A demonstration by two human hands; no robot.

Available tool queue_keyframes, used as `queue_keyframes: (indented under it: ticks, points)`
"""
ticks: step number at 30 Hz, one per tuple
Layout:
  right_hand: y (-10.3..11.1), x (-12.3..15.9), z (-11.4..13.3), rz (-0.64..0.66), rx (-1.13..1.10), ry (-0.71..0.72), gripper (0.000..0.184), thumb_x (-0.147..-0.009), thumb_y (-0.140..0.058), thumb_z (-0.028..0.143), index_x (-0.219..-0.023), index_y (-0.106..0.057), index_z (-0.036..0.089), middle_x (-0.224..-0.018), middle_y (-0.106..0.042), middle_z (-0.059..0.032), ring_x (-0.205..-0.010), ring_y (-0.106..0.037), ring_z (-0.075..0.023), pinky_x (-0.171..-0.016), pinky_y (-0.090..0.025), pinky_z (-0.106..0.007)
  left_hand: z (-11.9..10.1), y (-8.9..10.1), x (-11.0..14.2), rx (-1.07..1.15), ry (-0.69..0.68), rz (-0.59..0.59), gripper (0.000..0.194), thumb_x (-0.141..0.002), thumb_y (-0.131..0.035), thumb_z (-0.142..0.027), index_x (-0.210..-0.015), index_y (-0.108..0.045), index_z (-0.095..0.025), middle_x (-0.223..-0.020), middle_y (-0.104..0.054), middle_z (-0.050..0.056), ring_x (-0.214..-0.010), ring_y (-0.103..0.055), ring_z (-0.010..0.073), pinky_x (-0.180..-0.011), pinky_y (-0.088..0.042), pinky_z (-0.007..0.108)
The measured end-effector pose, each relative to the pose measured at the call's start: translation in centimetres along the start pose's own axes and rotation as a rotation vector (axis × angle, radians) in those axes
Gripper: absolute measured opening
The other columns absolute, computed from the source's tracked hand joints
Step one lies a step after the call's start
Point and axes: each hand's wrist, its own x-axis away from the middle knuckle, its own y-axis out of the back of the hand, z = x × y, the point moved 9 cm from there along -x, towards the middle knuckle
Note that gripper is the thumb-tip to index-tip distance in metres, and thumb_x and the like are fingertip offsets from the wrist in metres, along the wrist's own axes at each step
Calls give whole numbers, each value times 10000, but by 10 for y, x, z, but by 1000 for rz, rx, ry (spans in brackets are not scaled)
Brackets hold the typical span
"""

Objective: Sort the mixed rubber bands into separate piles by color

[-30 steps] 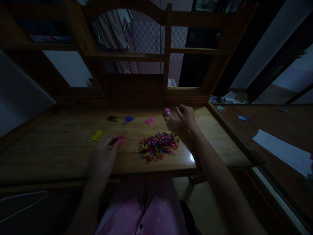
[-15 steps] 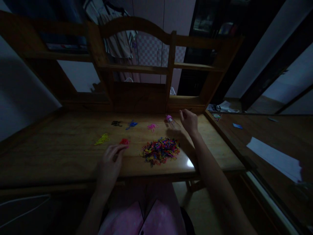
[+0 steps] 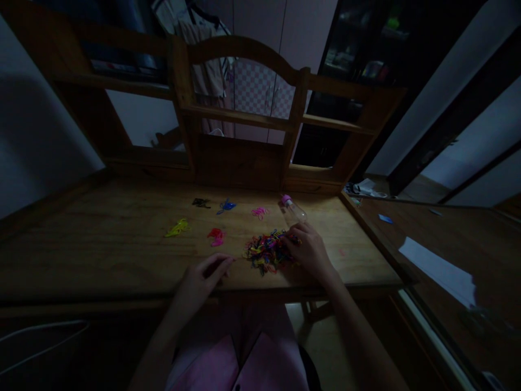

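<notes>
A mixed heap of small coloured rubber bands (image 3: 266, 252) lies near the table's front edge. My right hand (image 3: 309, 250) reaches into its right side, fingers bent together; the fingertips are partly hidden among the bands. Left of the heap, my left hand (image 3: 203, 279) is just above the table with thumb and forefinger pinched; a tiny reddish bit at the tips is too small to name. Sorted bands lie beyond: a red and pink group (image 3: 217, 236), yellow (image 3: 178, 228), black (image 3: 201, 203), blue (image 3: 226, 206) and pink (image 3: 259, 212).
A clear bottle with a pink cap (image 3: 287, 200) lies behind the heap, close to my right hand. A wooden shelf unit (image 3: 240, 163) stands along the table's back. On the right, a lower brown surface holds white paper (image 3: 439, 269) and a blue card (image 3: 385, 218).
My right hand has come down from beside the bottle into the heap. My left hand has drawn back from the red group toward the heap, and pink now shows in that group.
</notes>
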Motion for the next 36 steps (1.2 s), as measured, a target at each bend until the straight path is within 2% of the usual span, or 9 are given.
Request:
queue_keyframes:
  ticks: [4, 9, 13, 18, 24, 31, 36]
  points:
    - [-8, -3, -1, 44, 32, -27, 70, -848, -637, 241, -839, -697, 206, -905, -632, -75, -901, -585, -225, -809, -461, -341, -3, -8, 1, -19, -17, 47, 323, -882, -518, -495, -970, -671, -224, -780, -671, -13, -776, -630, 156, -706, -447, 218]
    - [-22, -7, -6, 126, 4, -43, 79, -823, -645, 193, -877, -699, 214, -922, -630, -64, -886, -591, -208, -787, -461, -318, -3, -9, 2, -10, -37, 50, 317, -887, -508, -492, -965, -673, -232, -788, -678, -14, -779, -635, 164, -723, -450, 227]
    - [-24, -8, -10, 109, -53, -78, 73, -801, -636, 154, -810, -685, 207, -898, -637, -57, -869, -598, -198, -775, -459, -308, -4, -8, 2, -17, -59, 40, 302, -891, -504, -476, -960, -679, -239, -799, -687, -12, -791, -637, 168, -731, -450, 229]
    - [-14, -5, -16, 49, -234, -176, 53, -817, -638, 231, -821, -682, 202, -865, -663, -40, -781, -613, -175, -699, -462, -289, -5, -8, 1, -27, -79, 31, 298, -896, -496, -469, -958, -683, -246, -794, -690, -14, -777, -637, 167, -714, -453, 225]
    - [-8, 0, -27, 64, -465, -312, 193, -800, -673, 371, -799, -671, 178, -779, -680, -31, -670, -608, -159, -608, -471, -265, -5, -7, 2, -33, -65, 37, 313, -893, -495, -484, -962, -682, -243, -793, -691, -14, -774, -643, 167, -707, -454, 227]
    - [-13, 8, -35, 96, -797, -452, 259, -776, -699, 406, -853, -627, 170, -766, -698, -46, -668, -657, -173, -611, -519, -273, -11, -6, 3, -59, -78, 31, 329, -887, -487, -492, -907, -685, -230, -773, -692, -5, -768, -646, 177, -720, -457, 240]
    - [-14, 9, -32, 113, -872, -465, 257, -781, -697, 395, -906, -651, 175, -800, -723, -52, -711, -687, -180, -650, -545, -278, -9, -7, 2, -64, -70, 31, 322, -886, -490, -481, -915, -690, -230, -765, -692, -3, -757, -646, 175, -709, -460, 237]
